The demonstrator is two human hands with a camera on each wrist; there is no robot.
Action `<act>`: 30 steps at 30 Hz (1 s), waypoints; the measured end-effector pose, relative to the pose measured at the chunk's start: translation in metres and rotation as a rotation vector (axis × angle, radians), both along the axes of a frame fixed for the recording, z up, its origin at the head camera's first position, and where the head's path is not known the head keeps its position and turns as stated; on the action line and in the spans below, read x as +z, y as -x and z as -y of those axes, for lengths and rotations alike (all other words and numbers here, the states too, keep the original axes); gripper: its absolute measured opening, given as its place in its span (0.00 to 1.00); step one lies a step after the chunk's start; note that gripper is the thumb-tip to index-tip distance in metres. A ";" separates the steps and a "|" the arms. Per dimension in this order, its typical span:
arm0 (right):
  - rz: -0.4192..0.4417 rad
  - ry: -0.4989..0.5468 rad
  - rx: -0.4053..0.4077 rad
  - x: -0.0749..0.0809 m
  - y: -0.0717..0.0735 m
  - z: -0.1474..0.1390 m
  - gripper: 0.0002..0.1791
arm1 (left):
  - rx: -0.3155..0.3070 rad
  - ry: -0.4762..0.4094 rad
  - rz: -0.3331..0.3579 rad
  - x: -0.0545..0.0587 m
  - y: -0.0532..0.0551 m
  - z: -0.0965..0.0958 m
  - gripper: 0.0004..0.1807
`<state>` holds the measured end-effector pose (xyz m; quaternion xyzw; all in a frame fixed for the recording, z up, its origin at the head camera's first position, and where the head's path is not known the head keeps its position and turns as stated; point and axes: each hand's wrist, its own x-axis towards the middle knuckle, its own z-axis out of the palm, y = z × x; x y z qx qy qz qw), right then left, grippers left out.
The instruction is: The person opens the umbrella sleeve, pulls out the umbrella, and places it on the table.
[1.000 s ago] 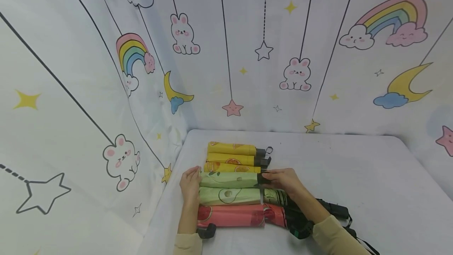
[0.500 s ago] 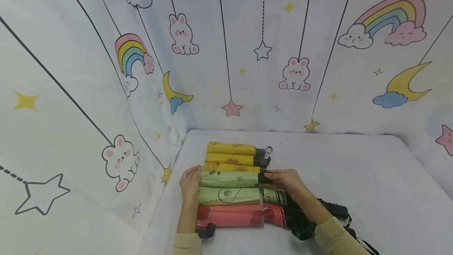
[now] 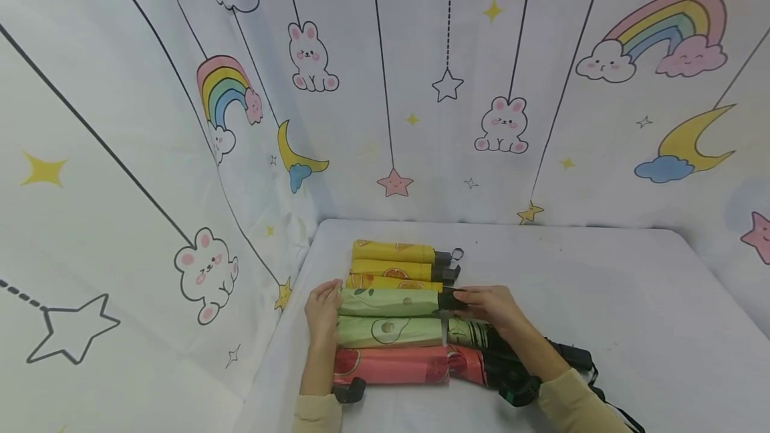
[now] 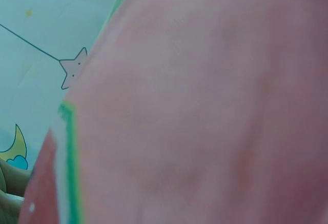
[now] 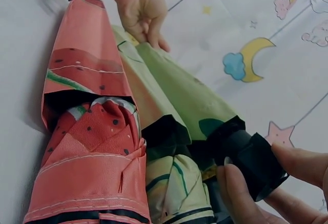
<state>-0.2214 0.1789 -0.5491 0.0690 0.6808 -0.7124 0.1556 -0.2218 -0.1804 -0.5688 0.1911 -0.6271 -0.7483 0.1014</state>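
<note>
In the head view a folded light green umbrella in a leaf-print sleeve lies crosswise. My left hand grips the sleeve's left end, its fingertips bent over it. At the other end my right hand pinches the black handle between thumb and fingers, as the right wrist view shows. Just nearer lies a second green umbrella with an avocado print, partly out of its sleeve. Nearest is a red watermelon-print umbrella, also partly out of its sleeve; its sleeve fills most of the left wrist view.
Several yellow orange-print umbrellas lie in a row behind the green ones. Black handles and straps stick out under my right forearm. A black hooked end lies beside my left wrist. Patterned cloth hangs behind the white table.
My right hand has shifted slightly to the right with the black handle, and a little more of the handle shows. My left hand has stayed at the sleeve's end.
</note>
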 end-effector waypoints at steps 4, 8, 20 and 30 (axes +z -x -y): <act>0.012 0.001 -0.011 -0.001 0.001 -0.003 0.31 | -0.010 -0.005 -0.005 0.000 0.000 0.000 0.21; 0.023 0.011 -0.013 -0.002 0.002 -0.007 0.31 | -0.004 -0.010 0.003 0.000 0.001 0.001 0.21; 0.038 -0.028 -0.007 -0.007 -0.001 -0.023 0.35 | 0.003 -0.045 -0.016 0.000 0.003 0.000 0.21; 0.040 -0.042 0.015 -0.010 -0.007 -0.034 0.33 | -0.001 -0.041 -0.014 0.001 0.002 -0.001 0.22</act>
